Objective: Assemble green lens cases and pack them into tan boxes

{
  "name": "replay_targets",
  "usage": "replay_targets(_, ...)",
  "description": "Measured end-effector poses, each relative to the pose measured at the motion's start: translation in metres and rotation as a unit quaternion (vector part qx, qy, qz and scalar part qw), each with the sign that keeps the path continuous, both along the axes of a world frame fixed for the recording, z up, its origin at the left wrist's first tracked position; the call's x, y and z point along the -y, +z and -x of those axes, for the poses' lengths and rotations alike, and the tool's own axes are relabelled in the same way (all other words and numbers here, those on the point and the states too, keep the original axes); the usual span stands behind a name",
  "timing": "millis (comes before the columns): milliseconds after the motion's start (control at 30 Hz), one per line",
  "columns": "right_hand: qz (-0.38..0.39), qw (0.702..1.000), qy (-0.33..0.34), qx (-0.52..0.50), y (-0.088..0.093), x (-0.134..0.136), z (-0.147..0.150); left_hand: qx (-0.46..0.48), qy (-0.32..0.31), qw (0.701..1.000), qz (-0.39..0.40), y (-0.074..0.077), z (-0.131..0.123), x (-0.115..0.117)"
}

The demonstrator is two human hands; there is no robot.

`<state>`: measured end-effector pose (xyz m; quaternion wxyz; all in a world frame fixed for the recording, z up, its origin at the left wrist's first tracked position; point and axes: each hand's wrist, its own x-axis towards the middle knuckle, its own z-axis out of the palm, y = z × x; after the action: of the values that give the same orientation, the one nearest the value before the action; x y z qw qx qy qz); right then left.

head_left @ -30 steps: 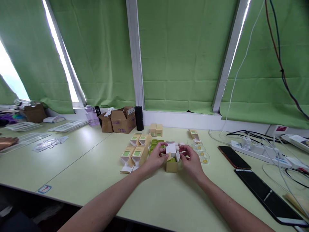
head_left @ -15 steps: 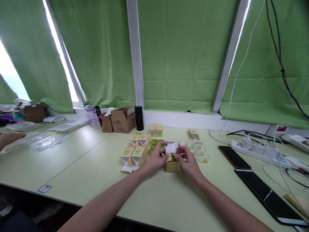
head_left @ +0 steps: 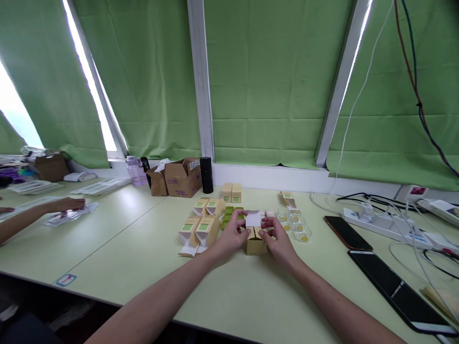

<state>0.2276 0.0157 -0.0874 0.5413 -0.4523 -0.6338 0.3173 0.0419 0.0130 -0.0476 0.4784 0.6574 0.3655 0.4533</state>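
Note:
A small tan cardboard box (head_left: 255,247) stands on the table between my two hands. Its white-lined lid (head_left: 253,219) is raised at the back, and the two side flaps are folded in over the top. My left hand (head_left: 234,233) grips the box's left side, fingers bent. From the right, my right hand (head_left: 278,238) pinches at the other flap with thumb and fingers. Green cups (head_left: 225,217) sit behind my left hand, partly hidden by it. Clear round containers with yellow centres (head_left: 297,225) lie beyond my right hand.
Several tan boxes (head_left: 208,227) with open flaps stand left of my hands; two closed boxes (head_left: 231,192) stand at the back. Phones (head_left: 347,233), a tablet (head_left: 398,286) and a power strip (head_left: 376,224) lie right. A co-worker's hand (head_left: 68,204) is over packets at left.
The box's side flaps have folded inward and now cover the green thing inside. My hands stay nearly in place. At left, the co-worker's hand has moved right onto the packets.

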Motion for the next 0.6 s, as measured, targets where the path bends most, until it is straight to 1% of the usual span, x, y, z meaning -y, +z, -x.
replay_targets(300, 0.022, 1.000, 0.007, -0.004, 0.002, -0.003, 0.000, 0.006, 0.009, 1.000, 0.005, 0.000, -0.002, 0.002)
replay_targets(600, 0.025, 1.000, 0.014, 0.004, 0.003, -0.003, 0.000, 0.000, -0.003, 1.000, -0.011, -0.011, 0.003, -0.006)
